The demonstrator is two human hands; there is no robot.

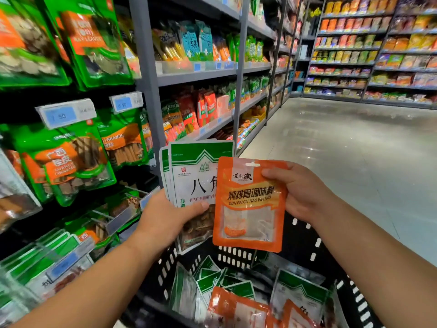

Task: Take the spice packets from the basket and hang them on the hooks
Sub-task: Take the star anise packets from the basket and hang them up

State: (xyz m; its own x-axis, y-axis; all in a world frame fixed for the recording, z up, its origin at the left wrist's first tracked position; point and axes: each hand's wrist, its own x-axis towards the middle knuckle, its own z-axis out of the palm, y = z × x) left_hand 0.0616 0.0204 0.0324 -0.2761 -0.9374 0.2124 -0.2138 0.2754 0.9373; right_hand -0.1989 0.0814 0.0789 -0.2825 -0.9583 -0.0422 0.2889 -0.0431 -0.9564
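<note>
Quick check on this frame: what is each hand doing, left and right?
Left hand: grips a small stack of green-and-white packets, thumb on the front.
Right hand: pinches the orange packet by its upper right edge.

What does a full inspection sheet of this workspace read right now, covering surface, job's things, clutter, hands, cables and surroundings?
Surface: black basket with slotted walls, low in front of the person.
Job's things: orange packet and a stack of green-and-white packets held up over the basket; loose packets lie inside it; hanging packets fill the display on the left, the hooks themselves hard to make out.
Clutter: nothing seen.
Hands: left hand grips the green-and-white packets; right hand pinches the orange packet at its upper right edge.
Cables: nothing seen.
Surroundings: grey shelves of packaged goods, price tags, glossy floor.
</note>
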